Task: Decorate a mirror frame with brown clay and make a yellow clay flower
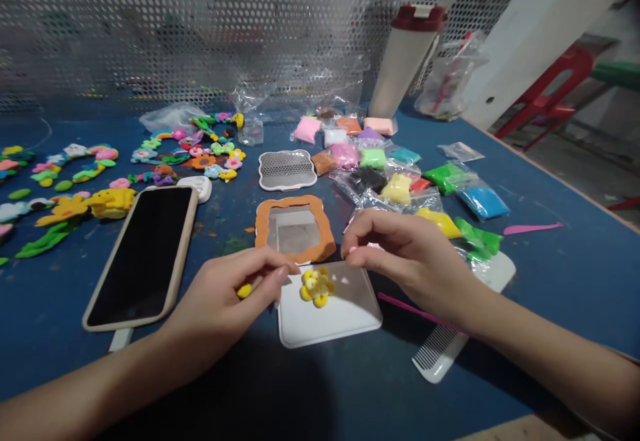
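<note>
A yellow clay flower (pixel 318 287) lies on a white board (pixel 330 327) in front of me. My left hand (pixel 235 291) is at the board's left edge, its fingers curled around a piece of yellow clay (pixel 245 291). Over the board's upper right, my right hand (pixel 395 254) pinches a small bit of pink clay (pixel 353 250) between thumb and fingertips. Small pale bits lie on the board to the right of the flower. Just behind the board is a mirror frame covered with orange clay (pixel 325 227).
A phone (pixel 143 257) lies at left, near colourful clay figures (pixel 203 161). Bagged clay (pixel 373 158), a second mirror (pixel 287 170) and a tumbler (pixel 407 61) stand behind. A white comb (pixel 440 354) and pink tools (pixel 533 228) are at right.
</note>
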Motion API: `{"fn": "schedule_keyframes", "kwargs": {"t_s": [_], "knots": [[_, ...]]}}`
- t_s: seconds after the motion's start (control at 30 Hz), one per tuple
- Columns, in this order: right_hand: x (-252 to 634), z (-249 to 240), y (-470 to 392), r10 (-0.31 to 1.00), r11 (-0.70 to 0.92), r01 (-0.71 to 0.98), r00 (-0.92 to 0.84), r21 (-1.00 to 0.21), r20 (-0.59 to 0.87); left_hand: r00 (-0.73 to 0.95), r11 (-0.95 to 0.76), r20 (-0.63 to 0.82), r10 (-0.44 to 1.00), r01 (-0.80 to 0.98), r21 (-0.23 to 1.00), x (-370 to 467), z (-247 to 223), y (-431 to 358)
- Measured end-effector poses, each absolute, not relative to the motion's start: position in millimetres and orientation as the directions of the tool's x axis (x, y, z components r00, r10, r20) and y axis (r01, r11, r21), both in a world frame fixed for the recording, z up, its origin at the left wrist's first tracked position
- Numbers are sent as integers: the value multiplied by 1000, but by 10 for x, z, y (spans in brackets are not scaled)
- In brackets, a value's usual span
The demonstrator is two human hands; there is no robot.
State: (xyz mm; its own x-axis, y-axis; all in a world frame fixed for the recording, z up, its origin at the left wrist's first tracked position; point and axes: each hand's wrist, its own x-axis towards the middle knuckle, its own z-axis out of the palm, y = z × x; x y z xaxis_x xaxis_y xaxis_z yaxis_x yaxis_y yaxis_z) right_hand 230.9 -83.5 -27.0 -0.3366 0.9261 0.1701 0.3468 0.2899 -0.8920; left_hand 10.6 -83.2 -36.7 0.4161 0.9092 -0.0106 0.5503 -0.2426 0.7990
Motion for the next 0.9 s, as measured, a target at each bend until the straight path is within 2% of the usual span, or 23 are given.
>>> {"fn": "schedule_keyframes", "kwargs": {"t_s": [0.23,0.43,0.57,0.9], "knots": [[2309,-306,-848,888,387,359,-392,-849,239,394,-234,-5,919,557,797,113,-351,-840],[2308,-287,-858,906,327,355,-382,-876,183,492,-303,-27,870,579,757,81,-345,-807],[2299,-278,-860,899,342,334,-387,-878,203,502,-313,-29,865,583,750,73,-346,-801],[2291,-278,-882,827,521,403,-457,-752,328,525,-359,4,851,575,735,57,-358,-812]]}}
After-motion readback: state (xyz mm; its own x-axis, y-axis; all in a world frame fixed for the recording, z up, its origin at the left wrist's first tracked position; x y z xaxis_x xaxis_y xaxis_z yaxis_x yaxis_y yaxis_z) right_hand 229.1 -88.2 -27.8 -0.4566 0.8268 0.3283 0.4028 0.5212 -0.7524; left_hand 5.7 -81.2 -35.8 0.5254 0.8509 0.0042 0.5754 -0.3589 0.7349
